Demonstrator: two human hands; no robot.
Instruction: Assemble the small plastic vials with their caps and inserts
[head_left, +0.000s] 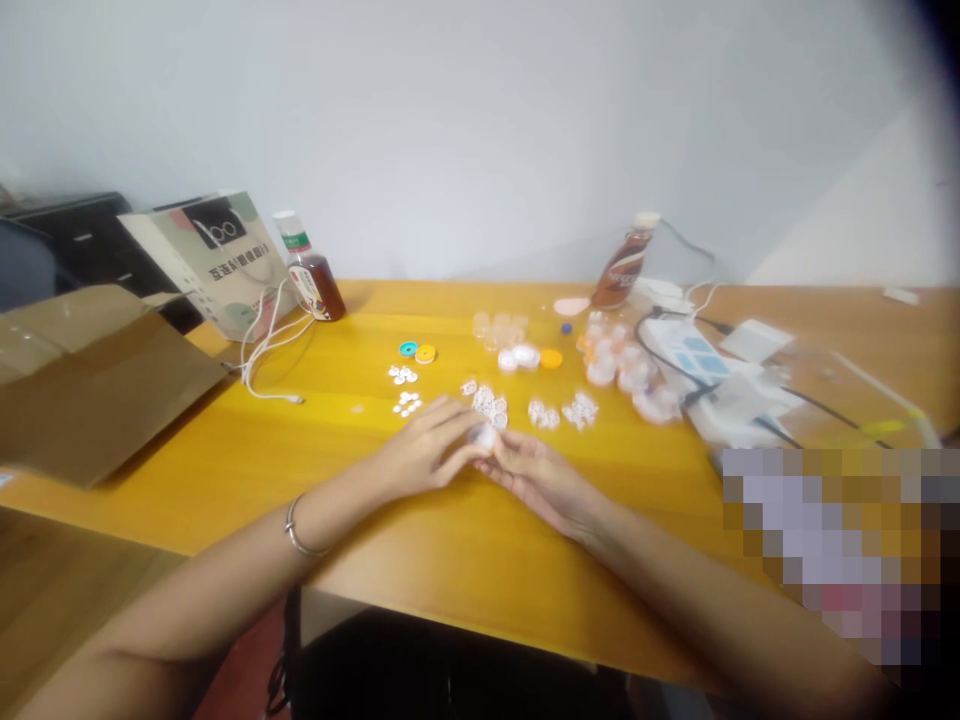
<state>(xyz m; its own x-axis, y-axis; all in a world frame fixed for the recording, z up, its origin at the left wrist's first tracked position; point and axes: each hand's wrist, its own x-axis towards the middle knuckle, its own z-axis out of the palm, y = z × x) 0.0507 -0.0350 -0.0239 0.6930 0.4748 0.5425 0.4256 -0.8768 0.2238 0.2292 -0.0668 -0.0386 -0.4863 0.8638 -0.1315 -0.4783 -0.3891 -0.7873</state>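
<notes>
Evidently, your left hand (433, 447) and right hand (546, 482) meet above the yellow-brown wooden tabletop (450, 560), fingertips closed around a small white rounded piece (482, 436), near the cluster of small white discs (489, 402). It's blurred, but you can probably expect light, stiff, slightly slippery plastic, best pinched by its edges between thumb and fingers, without hard squeezing.

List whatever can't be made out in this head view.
In the head view:
White piece between the left hand and right hand: blurred, partly covered by them.
Small white pieces: too small for details.
Cardboard: cut off by the left edge.
Lower right corner: masked by pixelation.
</notes>
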